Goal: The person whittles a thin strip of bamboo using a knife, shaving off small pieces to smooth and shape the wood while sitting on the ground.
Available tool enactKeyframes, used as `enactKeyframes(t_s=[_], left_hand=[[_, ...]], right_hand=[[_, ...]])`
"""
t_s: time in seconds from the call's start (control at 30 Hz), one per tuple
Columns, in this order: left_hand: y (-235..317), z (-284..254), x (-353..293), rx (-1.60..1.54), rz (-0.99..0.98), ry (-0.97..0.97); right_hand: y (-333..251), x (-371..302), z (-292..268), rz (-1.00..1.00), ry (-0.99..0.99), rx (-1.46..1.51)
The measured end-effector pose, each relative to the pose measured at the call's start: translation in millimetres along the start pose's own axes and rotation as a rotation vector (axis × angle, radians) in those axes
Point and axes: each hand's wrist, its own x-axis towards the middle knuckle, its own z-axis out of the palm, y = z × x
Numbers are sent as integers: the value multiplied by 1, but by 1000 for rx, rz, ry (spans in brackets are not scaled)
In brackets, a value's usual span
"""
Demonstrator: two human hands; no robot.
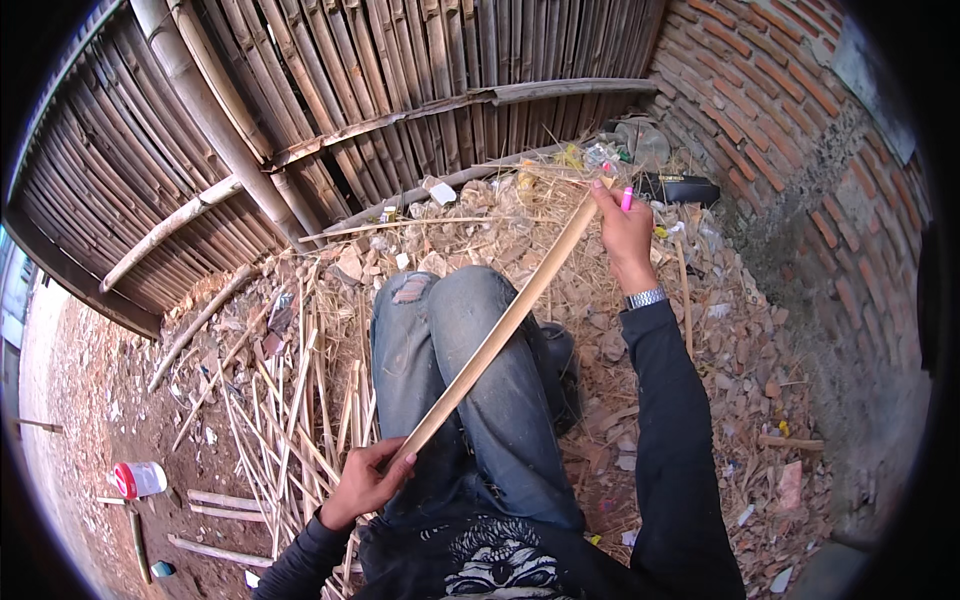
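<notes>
Hands (371, 482) — bamboo strip (498, 338) between

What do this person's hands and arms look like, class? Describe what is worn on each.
Both the left hand and the right hand are gloveless. The left sleeve and right sleeve are long and dark. A silver metal-link wristband shows just past the right sleeve.

A short line of small pale lettering, hardly legible, on the black oblong case (692, 190)
</notes>
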Motion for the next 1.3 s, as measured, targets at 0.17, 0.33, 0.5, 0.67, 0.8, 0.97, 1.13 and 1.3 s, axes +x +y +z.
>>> enactKeyframes(t_s=[0.17, 0.33, 0.5, 0.67, 0.8, 0.97, 1.13, 1.3], left_hand=[[-16, -18, -26, 25, -4, -109], [-16, -23, -43, 94, -114, -99], [-6, -13, -38, 97, -163, -62], [6, 13, -8, -54, -126, -164], [-6, 3, -7, -198, -108, -105], [7, 0, -2, -182, -196, -159], [39, 44, 34, -534, -96, -208], [48, 58, 62, -483, -22, -174]], right_hand=[[28, 41, -13, 101, 135, 256], [29, 61, -25, -27, 314, 89], [18, 73, -48, -78, 409, -127], [45, 102, -112, -164, 675, -113], [32, 102, -158, -156, 880, -90], [31, 71, -180, -344, 545, -380], [-1, -68, -97, 225, -395, -49], [-24, -166, -52, -189, -615, -468]])
